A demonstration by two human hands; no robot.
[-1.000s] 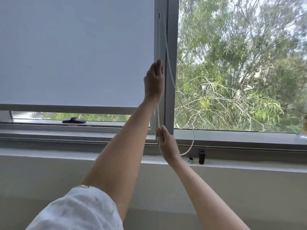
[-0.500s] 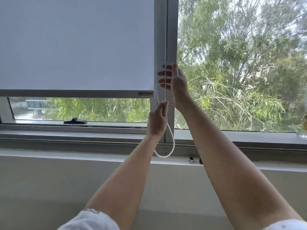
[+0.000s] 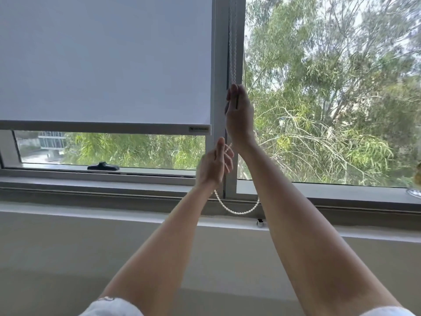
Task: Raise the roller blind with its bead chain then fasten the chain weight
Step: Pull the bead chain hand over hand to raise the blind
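Observation:
The white roller blind (image 3: 104, 65) covers most of the left pane, its bottom bar (image 3: 102, 128) a little above the sill. The bead chain (image 3: 232, 53) hangs down the window post. My right hand (image 3: 239, 117) is closed around it at mid-height of the post. My left hand (image 3: 213, 166) is lower and left of it, blurred, with its fingers apart; the chain runs loosely past the fingertips. Below both hands the chain's loop (image 3: 237, 212) sags to the sill. A small metal fitting (image 3: 260, 223) sits on the ledge, partly hidden by my right forearm.
A black window latch (image 3: 103, 166) sits on the lower frame of the left pane. The grey sill (image 3: 91, 185) and a white ledge (image 3: 114, 215) run across under the window. Trees fill the uncovered right pane. A glass object (image 3: 415, 190) stands at the far right.
The blind's bottom bar has risen. My right hand went from the sill up to a high grip on the chain. My left hand pulled down and has now loosened its fingers.

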